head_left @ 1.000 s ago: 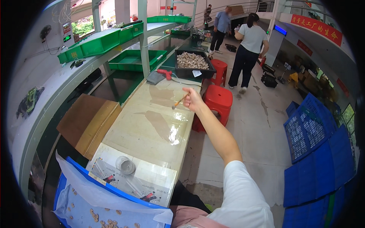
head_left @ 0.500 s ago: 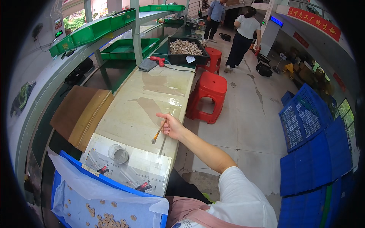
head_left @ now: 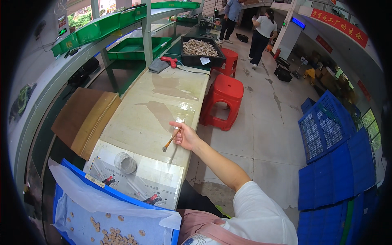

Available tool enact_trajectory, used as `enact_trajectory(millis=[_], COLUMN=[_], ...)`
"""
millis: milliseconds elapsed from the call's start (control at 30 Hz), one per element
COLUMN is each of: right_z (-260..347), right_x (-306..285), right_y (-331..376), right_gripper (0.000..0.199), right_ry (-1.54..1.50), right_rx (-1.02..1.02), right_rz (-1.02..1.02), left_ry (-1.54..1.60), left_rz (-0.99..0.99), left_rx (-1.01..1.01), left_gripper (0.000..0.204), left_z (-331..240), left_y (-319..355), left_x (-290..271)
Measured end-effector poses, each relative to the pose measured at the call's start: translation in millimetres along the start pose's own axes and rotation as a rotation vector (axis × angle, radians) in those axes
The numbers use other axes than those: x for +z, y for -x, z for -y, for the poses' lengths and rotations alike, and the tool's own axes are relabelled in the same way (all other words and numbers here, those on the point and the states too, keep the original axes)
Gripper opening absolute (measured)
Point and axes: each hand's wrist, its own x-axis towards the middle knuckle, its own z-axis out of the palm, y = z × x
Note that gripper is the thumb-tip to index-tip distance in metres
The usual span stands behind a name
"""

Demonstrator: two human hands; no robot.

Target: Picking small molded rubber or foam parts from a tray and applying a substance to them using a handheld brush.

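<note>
My right hand [head_left: 185, 136] is stretched out over the pale work table [head_left: 134, 118], fingers curled round a small brush [head_left: 169, 143] with one finger pointing left. The brush's orange-brown handle slants down to a short greyish bristle tip, which hangs above the table. Left of and below the tip, an open clear jar [head_left: 125, 163] stands on a printed sheet [head_left: 139, 179]. At the lower left, a blue tray [head_left: 118, 198] lined with whitish paper holds many small round brown pieces [head_left: 116, 236]. My left hand is out of view.
Cardboard [head_left: 83, 122] leans at the table's left. A red glue gun [head_left: 169, 61], grey cloth [head_left: 159, 65] and black crate of small pieces [head_left: 203, 60] lie at the far end. Red stools [head_left: 223, 98] stand right; blue crates [head_left: 326, 163] farther right. Two people stand or walk beyond.
My right hand still holds the brush in nearly the same place. The view has shifted slightly. The person in the white top has walked farther off.
</note>
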Motion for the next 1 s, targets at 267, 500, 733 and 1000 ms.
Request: enact_trajectory(millis=[267,500,733,1000], right_z=[-2,-1,13,-44], right_x=[0,-2,21,185], right_y=[2,6,14,148], right_gripper=[0.037,0.036,0.03,0.034], right_ry=[0.002,-0.008,0.0,0.233], right_rx=[-0.024,-0.038,-0.007,-0.127], right_rz=[0.037,0.028,0.034,0.437], left_ry=[-0.052,-0.133,-0.507,-0.291], left_rz=[0.008,0.011,0.047,-0.007], left_rx=[0.01,0.033,0.075,-0.148], left_gripper=[0.018,0.027,0.031,0.017], left_z=[-3,-2,10,41], left_y=[-2,1,-1,-27], left_x=[-7,-23,-75,73])
